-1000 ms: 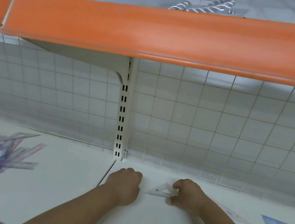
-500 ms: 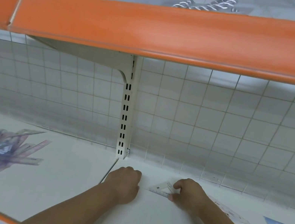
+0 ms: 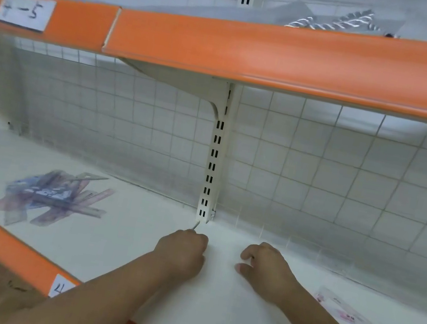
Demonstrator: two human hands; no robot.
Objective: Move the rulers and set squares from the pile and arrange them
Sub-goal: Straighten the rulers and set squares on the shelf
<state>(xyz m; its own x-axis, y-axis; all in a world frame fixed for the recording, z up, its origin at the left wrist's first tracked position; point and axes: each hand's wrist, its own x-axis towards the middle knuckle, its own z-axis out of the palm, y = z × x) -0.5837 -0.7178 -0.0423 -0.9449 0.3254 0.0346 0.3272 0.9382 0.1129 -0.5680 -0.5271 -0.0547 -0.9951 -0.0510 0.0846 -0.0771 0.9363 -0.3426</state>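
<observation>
One jumbled pile (image 3: 54, 199) of translucent purple-blue rulers; my left fingers (image 3: 194, 240) and right fingers (image 3: 252, 252) curl, empty.

handwritten "4-5" label (image 3: 24, 12), upper orange rail (image 3: 282, 57)
</observation>
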